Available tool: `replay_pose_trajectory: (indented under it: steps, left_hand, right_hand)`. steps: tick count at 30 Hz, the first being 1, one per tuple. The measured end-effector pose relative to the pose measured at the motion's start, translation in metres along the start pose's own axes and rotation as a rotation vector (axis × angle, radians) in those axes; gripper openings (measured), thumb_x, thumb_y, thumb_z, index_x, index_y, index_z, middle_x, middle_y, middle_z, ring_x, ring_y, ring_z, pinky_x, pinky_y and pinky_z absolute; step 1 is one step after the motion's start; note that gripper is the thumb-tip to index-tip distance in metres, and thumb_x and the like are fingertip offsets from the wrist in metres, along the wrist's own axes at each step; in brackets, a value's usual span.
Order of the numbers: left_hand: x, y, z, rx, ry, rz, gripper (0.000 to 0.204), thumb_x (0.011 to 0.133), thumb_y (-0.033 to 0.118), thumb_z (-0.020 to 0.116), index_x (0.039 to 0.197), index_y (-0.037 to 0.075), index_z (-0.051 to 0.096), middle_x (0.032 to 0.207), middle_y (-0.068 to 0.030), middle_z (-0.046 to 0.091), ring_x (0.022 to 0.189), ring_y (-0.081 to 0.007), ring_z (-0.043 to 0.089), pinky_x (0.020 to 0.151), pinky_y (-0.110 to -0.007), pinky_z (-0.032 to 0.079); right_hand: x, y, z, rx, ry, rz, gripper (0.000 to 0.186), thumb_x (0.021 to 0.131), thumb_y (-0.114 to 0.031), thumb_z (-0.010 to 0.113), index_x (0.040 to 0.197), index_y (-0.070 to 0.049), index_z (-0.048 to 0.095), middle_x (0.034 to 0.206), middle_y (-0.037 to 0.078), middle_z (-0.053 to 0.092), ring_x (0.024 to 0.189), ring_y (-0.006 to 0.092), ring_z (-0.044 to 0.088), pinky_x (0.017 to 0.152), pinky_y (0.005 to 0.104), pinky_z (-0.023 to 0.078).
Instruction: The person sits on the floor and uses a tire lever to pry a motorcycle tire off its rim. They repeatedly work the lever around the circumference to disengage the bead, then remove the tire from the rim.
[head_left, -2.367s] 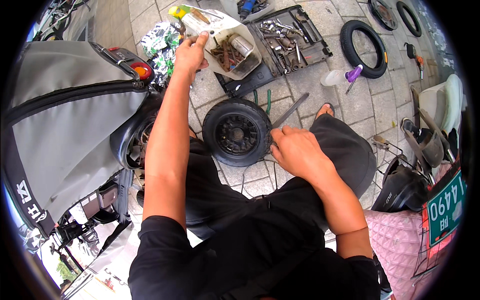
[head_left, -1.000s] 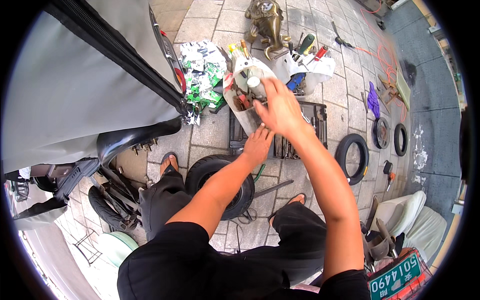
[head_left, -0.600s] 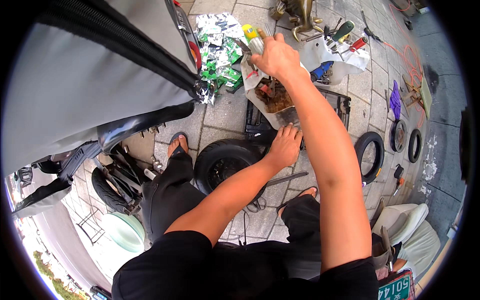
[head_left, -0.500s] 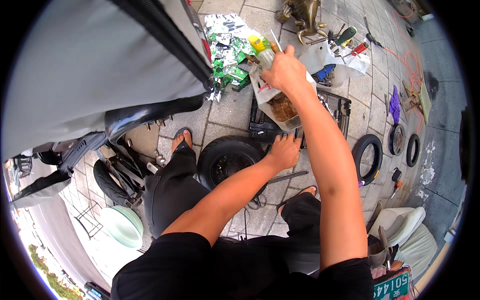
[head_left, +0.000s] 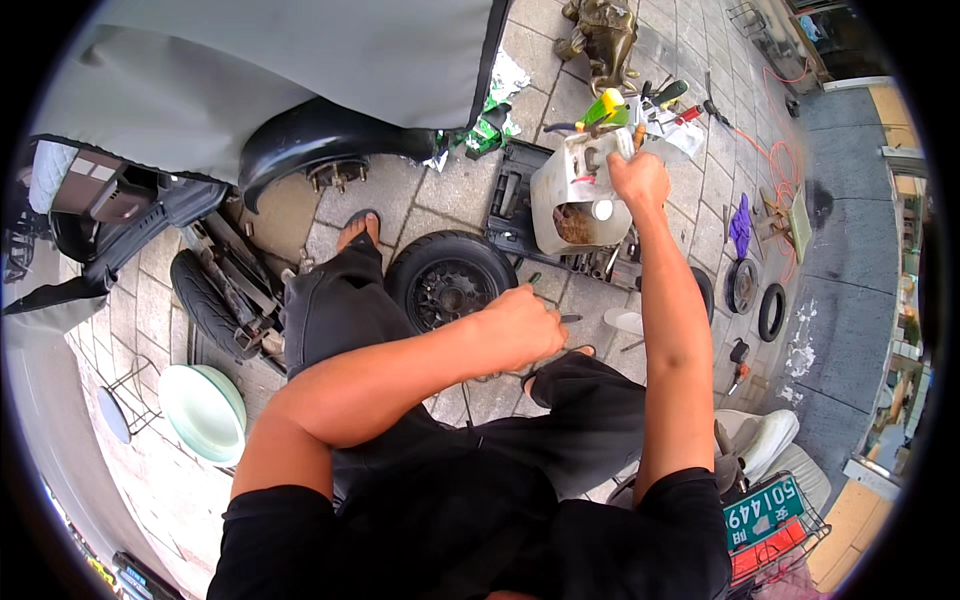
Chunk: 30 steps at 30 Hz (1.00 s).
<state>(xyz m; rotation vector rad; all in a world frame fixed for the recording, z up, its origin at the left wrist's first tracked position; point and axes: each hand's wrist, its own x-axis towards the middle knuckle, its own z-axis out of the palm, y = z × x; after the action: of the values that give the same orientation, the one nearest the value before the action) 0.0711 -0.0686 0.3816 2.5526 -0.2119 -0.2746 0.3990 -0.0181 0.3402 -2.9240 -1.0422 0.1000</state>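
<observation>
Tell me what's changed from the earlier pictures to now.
The left hand has come off the jug, back beside the wheel. The right hand has gone from the wheel to hold the jug at its upper right. The jug has shifted right over the toolbox, away from the foil. The wheel and toolbox stay put.

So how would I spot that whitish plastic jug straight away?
Find the black wheel lying between two sandalled feet. Just beyond sits a black toolbox, with the jug over it. Unlike its neighbours, the jug is gripped by the right hand's fingers.
</observation>
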Motion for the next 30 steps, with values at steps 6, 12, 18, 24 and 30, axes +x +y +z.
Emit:
replay_pose_trajectory:
  steps: [6,12,18,24,30]
  left_hand:
    - [0.002,0.009,-0.011,-0.15,0.087,0.049,0.041,0.091,0.03,0.078,0.125,0.007,0.073,0.111,-0.0099,0.076,0.106,-0.03,0.075,0.094,-0.046,0.054]
    - [-0.001,0.006,-0.002,0.005,0.085,-0.025,0.034,0.093,0.021,0.072,0.124,0.007,0.073,0.111,-0.0112,0.075,0.105,-0.0302,0.074,0.093,-0.046,0.053]
    - [-0.003,0.009,0.002,0.016,0.042,-0.022,0.032,0.095,0.02,0.068,0.124,0.007,0.073,0.11,-0.0122,0.075,0.104,-0.0302,0.074,0.092,-0.045,0.053]
    - [-0.006,0.005,-0.01,0.014,0.083,-0.077,0.032,0.094,0.019,0.07,0.123,0.007,0.073,0.109,-0.0125,0.074,0.101,-0.03,0.074,0.091,-0.045,0.053]
    - [-0.018,0.003,-0.019,-0.038,0.156,-0.091,0.035,0.092,0.019,0.073,0.124,0.005,0.072,0.108,-0.012,0.074,0.101,-0.0302,0.074,0.091,-0.045,0.053]
  right_hand:
    - [0.002,-0.012,-0.007,0.023,0.02,0.038,0.059,0.087,-0.049,0.067,0.105,0.006,0.082,0.111,0.031,0.078,0.105,0.0478,0.076,0.097,0.0523,0.059]
    - [0.024,-0.028,0.03,0.012,-0.124,0.032,0.068,0.09,-0.053,0.067,0.113,0.01,0.079,0.12,0.032,0.076,0.114,0.0466,0.075,0.101,0.0511,0.059]
    - [0.039,-0.084,0.022,0.098,-0.225,0.077,0.068,0.09,-0.056,0.069,0.122,0.003,0.079,0.127,0.026,0.077,0.122,0.0414,0.073,0.104,0.0479,0.057]
    - [0.051,-0.108,0.015,0.041,-0.237,0.048,0.074,0.09,-0.063,0.069,0.13,-0.001,0.077,0.132,0.023,0.076,0.124,0.0383,0.073,0.105,0.0472,0.057]
    - [0.045,-0.067,0.023,-0.012,-0.245,-0.08,0.07,0.09,-0.058,0.063,0.111,0.006,0.08,0.116,0.029,0.078,0.116,0.0432,0.074,0.102,0.0482,0.057]
